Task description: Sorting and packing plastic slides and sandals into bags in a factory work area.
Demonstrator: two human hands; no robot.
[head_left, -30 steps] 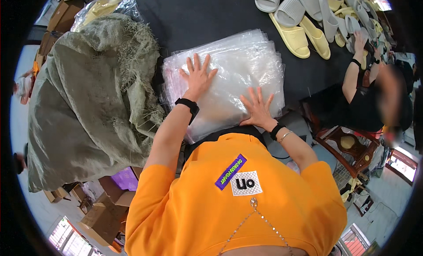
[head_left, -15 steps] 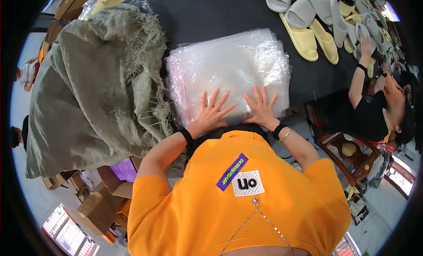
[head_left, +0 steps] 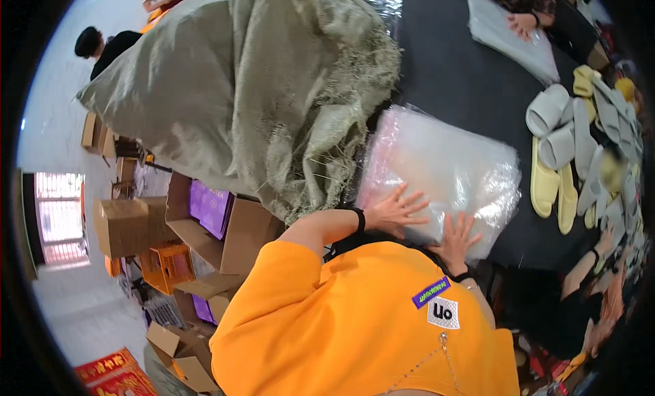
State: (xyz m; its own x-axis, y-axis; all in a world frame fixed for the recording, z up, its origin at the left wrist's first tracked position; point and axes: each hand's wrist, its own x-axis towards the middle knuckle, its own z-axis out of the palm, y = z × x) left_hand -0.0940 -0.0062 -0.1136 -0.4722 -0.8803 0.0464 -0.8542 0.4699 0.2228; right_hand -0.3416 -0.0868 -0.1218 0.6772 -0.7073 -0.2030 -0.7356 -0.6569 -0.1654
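A thick stack of clear plastic bags (head_left: 454,160) lies on the dark table (head_left: 443,62) close in front of me. My left hand (head_left: 398,213) rests flat on the stack's near left part, fingers spread. Beside it, my right hand (head_left: 456,242) presses on the near edge with its fingers apart. Neither hand grips anything. A large grey-green woven sack (head_left: 239,89) with a frayed mouth bulges up just left of the bags.
Yellow and grey slippers (head_left: 546,178) are heaped on the table's right side. Across the table a person's hand (head_left: 524,24) touches another bag stack (head_left: 505,38). Another person's arm (head_left: 583,270) reaches toward the slippers. Open cardboard boxes (head_left: 249,236) stand at left below the sack.
My view has swung left, so the table contents appear shifted right, and the far person with bags has come into sight. Both my hands still lie on the stack.
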